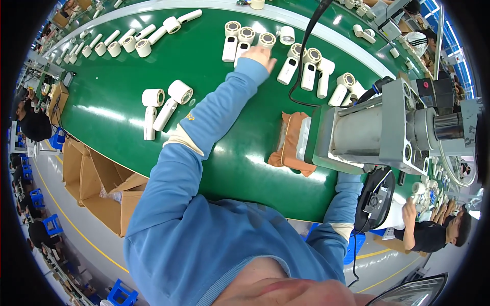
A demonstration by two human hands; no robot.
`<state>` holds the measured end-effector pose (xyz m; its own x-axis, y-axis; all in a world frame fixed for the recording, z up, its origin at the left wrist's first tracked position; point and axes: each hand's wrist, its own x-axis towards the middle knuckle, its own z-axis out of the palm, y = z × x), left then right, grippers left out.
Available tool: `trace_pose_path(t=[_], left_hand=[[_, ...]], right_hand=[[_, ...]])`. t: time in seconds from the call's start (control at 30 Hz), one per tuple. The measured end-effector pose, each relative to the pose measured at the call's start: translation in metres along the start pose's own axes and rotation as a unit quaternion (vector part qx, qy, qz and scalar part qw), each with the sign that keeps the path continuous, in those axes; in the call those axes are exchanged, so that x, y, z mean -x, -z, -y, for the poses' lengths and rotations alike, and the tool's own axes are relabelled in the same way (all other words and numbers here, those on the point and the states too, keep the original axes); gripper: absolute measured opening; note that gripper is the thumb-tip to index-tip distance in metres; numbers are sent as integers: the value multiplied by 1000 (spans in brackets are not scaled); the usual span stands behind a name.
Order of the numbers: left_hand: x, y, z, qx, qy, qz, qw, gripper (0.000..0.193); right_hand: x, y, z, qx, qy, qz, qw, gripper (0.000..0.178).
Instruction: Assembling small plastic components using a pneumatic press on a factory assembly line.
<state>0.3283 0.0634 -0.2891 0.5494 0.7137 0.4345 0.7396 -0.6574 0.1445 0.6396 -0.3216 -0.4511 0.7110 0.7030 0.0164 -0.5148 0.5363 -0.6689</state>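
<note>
My left arm stretches to the far middle of the green table. My left hand [260, 56] is closed around a white handheld fan [267, 40], its round head showing beyond my fingers and its handle covered. Just left of it lie two similar fans [230, 42] with round heads and short handles. My right forearm [349, 193] goes under the grey press machine [357, 132]; the machine hides my right hand. Beside the press, close to that arm, sits a brown cloth-wrapped block [293, 145].
More white fans [308, 71] lie at the far right, with a black cable [301, 61] hanging among them. Two fans [166, 104] rest at left. Further fans [143, 47] line the far left. Open cardboard boxes [104, 188] stand by the near left edge. A person [434, 232] sits at right.
</note>
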Motion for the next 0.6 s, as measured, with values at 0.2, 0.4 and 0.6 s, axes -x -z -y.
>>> trace_pose_path(t=[0.2, 0.4, 0.6], left_hand=[[13, -58, -38, 129, -174, -157, 964, 24], [-14, -88, -36, 17, -66, 38, 997, 22], [-72, -30, -6, 263, -17, 12, 965, 20]], right_hand=[[19, -90, 13, -116, -128, -128, 977, 62], [21, -84, 14, -66, -81, -137, 985, 62], [41, -86, 33, -493, -204, -204, 821, 62]])
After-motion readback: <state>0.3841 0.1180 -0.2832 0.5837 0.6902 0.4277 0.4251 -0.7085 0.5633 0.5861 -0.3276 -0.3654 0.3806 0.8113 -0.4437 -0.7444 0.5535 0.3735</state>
